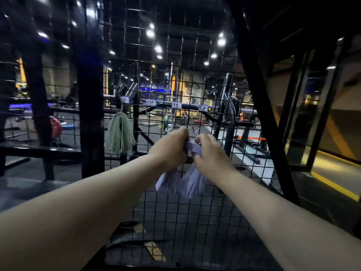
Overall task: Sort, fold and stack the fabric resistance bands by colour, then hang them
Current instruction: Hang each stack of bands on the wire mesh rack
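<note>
Left hand (170, 147) and right hand (212, 153) both grip the lilac band bundle (192, 184) against the wire grid (175, 222); seat its fold squarely (hook hidden).

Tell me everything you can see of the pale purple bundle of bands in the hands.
The pale purple bands look like soft flat fabric, many layers stacked and folded over at the top, so two fringed-looking halves hang down side by side. The left hand and right hand grip the fold from either side, in front of the black wire mesh. Whether a hook carries it is hidden.
</note>
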A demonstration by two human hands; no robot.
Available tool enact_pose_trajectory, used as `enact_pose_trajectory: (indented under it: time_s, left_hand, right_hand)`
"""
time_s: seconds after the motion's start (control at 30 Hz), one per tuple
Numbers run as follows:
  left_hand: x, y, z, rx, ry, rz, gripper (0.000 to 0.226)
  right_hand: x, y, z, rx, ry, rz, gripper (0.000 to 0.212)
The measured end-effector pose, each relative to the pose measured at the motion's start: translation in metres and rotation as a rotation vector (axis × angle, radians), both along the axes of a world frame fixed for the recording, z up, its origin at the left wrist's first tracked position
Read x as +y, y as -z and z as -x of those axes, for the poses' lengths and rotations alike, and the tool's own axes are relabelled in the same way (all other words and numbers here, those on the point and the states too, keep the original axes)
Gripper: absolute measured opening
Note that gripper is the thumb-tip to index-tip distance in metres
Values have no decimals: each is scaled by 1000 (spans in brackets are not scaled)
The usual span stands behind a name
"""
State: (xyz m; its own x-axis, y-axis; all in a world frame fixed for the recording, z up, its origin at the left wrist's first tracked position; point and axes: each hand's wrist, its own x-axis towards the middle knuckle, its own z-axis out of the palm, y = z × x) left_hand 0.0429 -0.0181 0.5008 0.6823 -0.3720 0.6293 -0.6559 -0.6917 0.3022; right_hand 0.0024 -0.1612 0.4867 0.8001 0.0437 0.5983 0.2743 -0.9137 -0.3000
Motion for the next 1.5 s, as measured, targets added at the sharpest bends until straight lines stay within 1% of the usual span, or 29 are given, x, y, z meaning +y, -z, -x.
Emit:
enact_pose_trajectory:
  time_s: [0.07,0.2,0.23,0.3,0.37,0.47,0.53,0.6,0.63,0.7,0.77,0.87,1.0,1.13,1.27,1.37,1.43,1.5]
  left_hand:
    - [-11,-4,-20,-23,6,12,21]
    - [-33,-13,-55,-53,35,-4,22]
    - [-36,-16,-63,-55,34,3,24]
    - [-40,-24,-79,-63,15,25,26]
    - [-41,-33,-97,-85,-2,42,25]
    - [-39,-45,-124,-113,-39,-25,20]
    - [-40,-49,-140,-118,-69,-68,13]
    - [-41,-52,-153,-117,-93,-131,9]
    - [-42,-51,-160,-112,-93,-145,12]
    - [-46,-49,-171,-87,-97,-147,14]
    - [-51,-47,-180,-58,-122,-158,7]
    - [-58,-47,-192,-79,-143,-176,8]
    - [-59,-46,-201,-118,-113,-195,5]
    - [-60,-42,-205,-104,-81,-235,6]
    - [-61,-38,-211,-61,-58,-247,7]
    - [-61,-39,-212,-83,-35,-244,3]
    - [-62,-39,-213,-90,-13,-231,6]
    - [-63,-41,-215,-107,-9,-237,6]
  right_hand:
    - [-3,4,-18,-44,26,-87,31]
    - [-8,-6,-57,70,111,-303,29]
    - [-9,-9,-64,72,106,-309,28]
    - [-12,-12,-78,43,112,-177,28]
    - [-19,-20,-91,34,152,50,30]
    - [-31,-40,-111,-3,219,366,42]
    - [-36,-52,-128,-27,241,486,47]
    - [-38,-58,-141,-3,237,544,50]
    - [-39,-61,-148,21,233,553,52]
    - [-41,-63,-158,63,236,542,52]
    - [-44,-62,-164,97,238,528,48]
    - [-48,-62,-173,97,228,522,38]
    - [-53,-61,-180,78,225,502,33]
    - [-57,-50,-187,122,215,430,28]
    - [-62,-44,-193,200,132,339,24]
    - [-67,-49,-192,229,77,297,15]
    - [-71,-53,-190,240,58,285,9]
    - [-75,-56,-189,236,38,270,7]
